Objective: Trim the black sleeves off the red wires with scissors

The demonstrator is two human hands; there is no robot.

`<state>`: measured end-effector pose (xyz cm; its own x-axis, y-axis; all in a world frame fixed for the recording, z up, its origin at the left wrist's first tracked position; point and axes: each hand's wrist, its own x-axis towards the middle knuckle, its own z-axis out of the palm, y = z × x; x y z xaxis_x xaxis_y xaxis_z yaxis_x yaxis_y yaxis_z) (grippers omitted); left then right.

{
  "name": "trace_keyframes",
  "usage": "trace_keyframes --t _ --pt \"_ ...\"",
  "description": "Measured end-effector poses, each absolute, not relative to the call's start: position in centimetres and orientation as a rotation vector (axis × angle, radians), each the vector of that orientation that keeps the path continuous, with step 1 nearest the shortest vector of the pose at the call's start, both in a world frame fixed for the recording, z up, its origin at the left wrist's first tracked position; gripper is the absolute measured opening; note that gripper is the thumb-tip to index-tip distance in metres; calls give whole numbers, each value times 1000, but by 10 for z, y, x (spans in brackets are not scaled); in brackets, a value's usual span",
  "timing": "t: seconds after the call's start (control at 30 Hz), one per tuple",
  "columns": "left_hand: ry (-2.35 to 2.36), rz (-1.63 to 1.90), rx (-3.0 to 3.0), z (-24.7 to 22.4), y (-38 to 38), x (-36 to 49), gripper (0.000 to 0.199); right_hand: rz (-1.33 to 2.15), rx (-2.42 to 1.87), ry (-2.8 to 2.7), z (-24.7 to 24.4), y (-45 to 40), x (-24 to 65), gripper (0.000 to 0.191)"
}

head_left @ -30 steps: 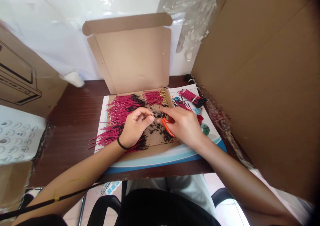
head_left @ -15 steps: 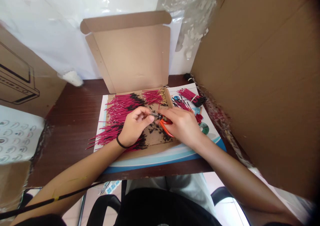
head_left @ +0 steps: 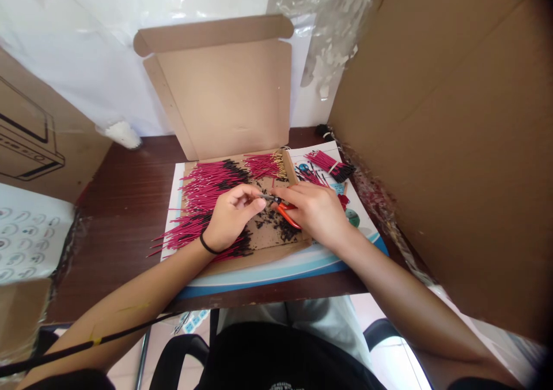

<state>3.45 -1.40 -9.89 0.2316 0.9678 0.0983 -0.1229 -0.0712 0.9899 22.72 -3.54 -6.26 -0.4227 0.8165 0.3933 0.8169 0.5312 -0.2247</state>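
Middle of the box floor: left hand [head_left: 231,220] pinched narrow, thumb and fingertips on a short wire [head_left: 268,197], dark tip poking out to the right.

Right beside it: right hand [head_left: 317,214] closed around orange-handled side cutters [head_left: 287,216], nose up against that wire tip. Fingers cover a lot of the jaws, so I can't tell if they're actually biting.

Just changed: honestly not much, both hands have stayed bunched at that spot and the view has only slid a bit.

Under the hands: black clippings [head_left: 280,230] scattered on bare cardboard in the open box [head_left: 224,99], lid standing up behind.

Left side of the box: big pile of red wires [head_left: 211,191] with black ends, reaching the near edge.

Far edge of the box: smaller bunch of gold-tipped red wires [head_left: 264,165].

Past the box's right wall: banded wire bundle [head_left: 328,165] lying on a printed poster sheet [head_left: 276,272].

Out on the surface: the dark wood surface [head_left: 129,171] carries it all, with a cardboard panel [head_left: 432,119] walling off the right side.
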Motion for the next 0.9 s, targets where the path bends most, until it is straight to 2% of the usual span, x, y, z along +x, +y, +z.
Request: trace_keyframes --t 0.3,0.57,0.9 --pt "916 1175 1282 -100 -15 35 22 48 -1371 -2190 -60 -39 223 31" --pt "909 1164 1269 -98 -15 35 19 95 -1305 -2228 -64 -38 224 25" --pt "936 1121 1336 -96 -15 35 21 -52 -1445 -2250 -65 -36 225 21"
